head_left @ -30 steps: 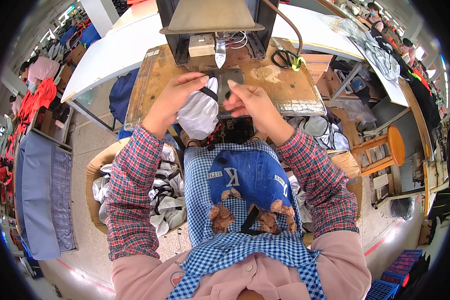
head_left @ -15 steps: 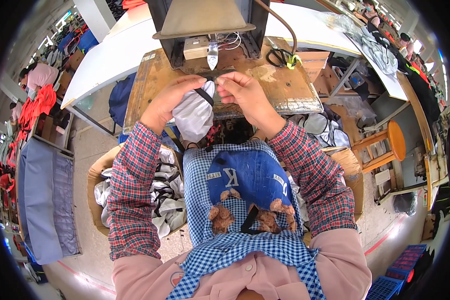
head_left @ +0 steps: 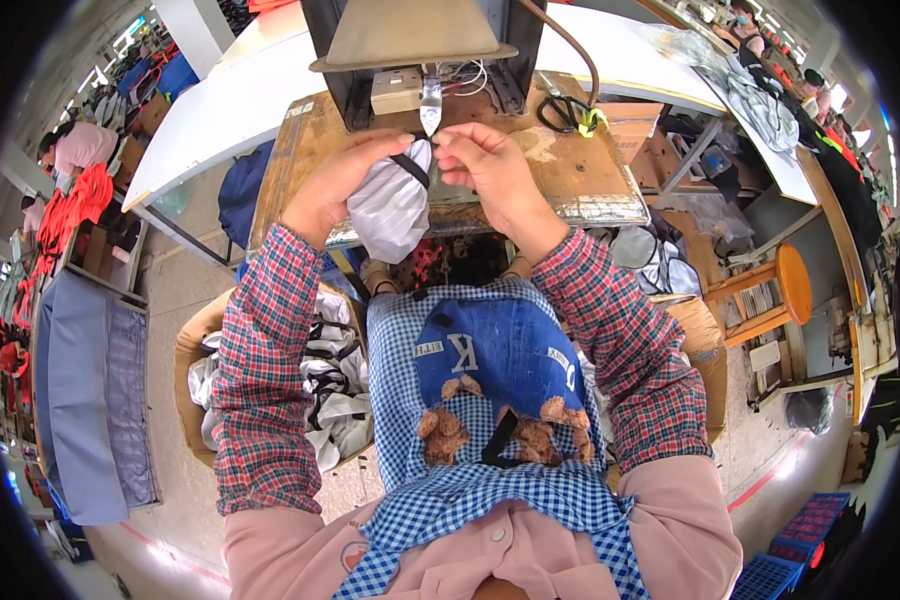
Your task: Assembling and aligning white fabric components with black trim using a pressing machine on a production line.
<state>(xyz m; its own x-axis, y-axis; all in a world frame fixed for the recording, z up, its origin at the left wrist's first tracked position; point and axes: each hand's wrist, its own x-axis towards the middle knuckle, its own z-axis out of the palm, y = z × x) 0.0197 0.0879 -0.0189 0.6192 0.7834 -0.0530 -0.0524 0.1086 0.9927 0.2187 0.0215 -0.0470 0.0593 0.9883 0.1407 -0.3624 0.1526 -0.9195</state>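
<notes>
Under the machine head (head_left: 425, 40), both hands (head_left: 335, 185) (head_left: 490, 165) pinching grey fabric (head_left: 390, 205)

2 hands up top centre: left hand (head_left: 335, 185) and right hand (head_left: 490, 165), both pinching 1 grey fabric piece (head_left: 390, 210) w/ 1 black strap (head_left: 410, 170). 1 metal blade tip (head_left: 430, 105) just above, hanging off 1 dark machine (head_left: 420, 40). 1 worn wooden bench (head_left: 590, 180) under it. 1 pair of scissors (head_left: 560, 110), upper right of centre. 1 wooden stool (head_left: 785, 285), right side. 1 cardboard box (head_left: 195, 350) of grey-white pieces, left of centre; too heaped to count. 1 blue crate (head_left: 770, 575), lower right. 1 person in pink (head_left: 75, 150), upper left.
</notes>
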